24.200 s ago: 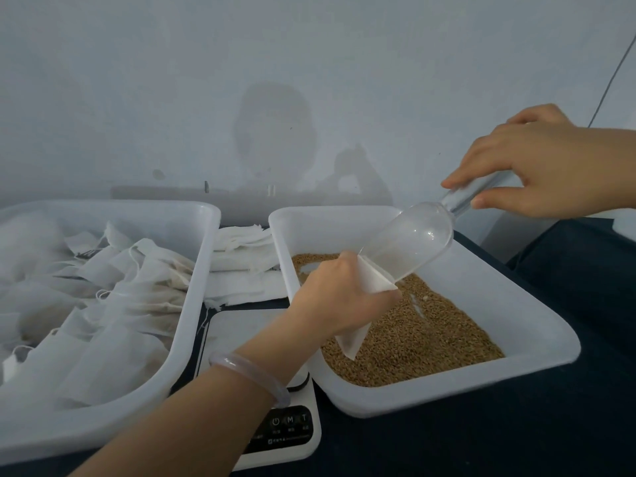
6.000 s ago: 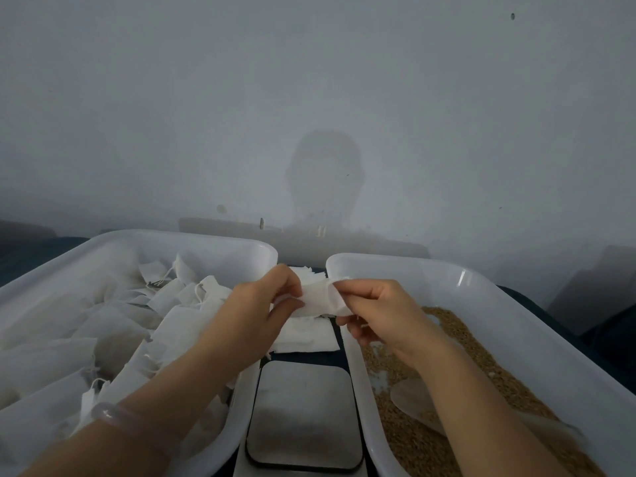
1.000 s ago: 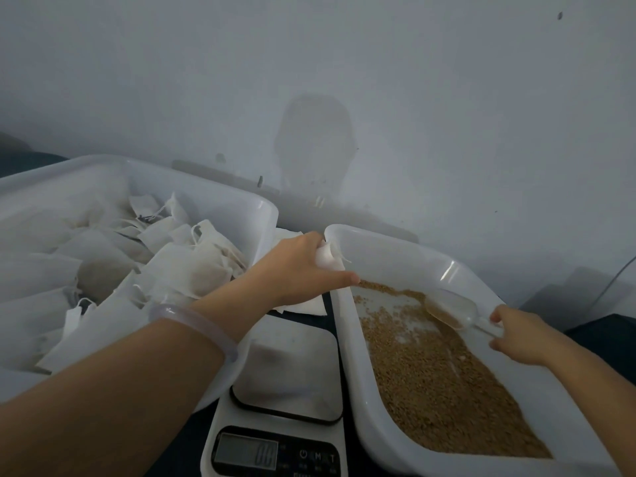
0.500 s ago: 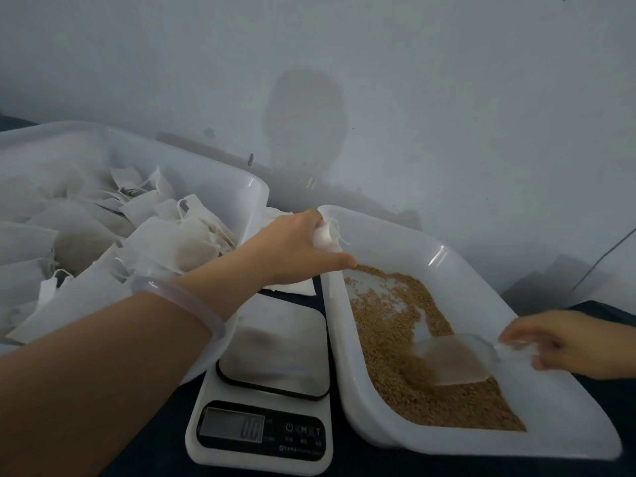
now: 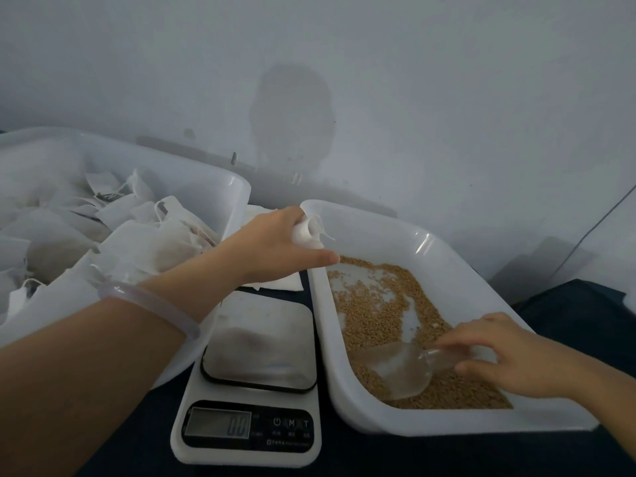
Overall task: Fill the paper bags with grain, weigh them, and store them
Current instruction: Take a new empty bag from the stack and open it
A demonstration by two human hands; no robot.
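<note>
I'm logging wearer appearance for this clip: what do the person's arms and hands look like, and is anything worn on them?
Both forearms are bare, with no sleeves in view, and neither the left hand nor the right hand wears a glove. A smooth, translucent pale bangle circles the left wrist. No ring or watch shows, though the right hand is slightly blurred.

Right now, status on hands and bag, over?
Left hand grips paper bag at tray's far corner. Right hand holds scoop in grain. Nothing between them.

White paper bag (image 5: 304, 234) bunched in my left hand (image 5: 275, 246) at the tray's (image 5: 447, 426) eleven o'clock; brown grain (image 5: 375, 304), clear scoop (image 5: 395, 370) at five.
</note>
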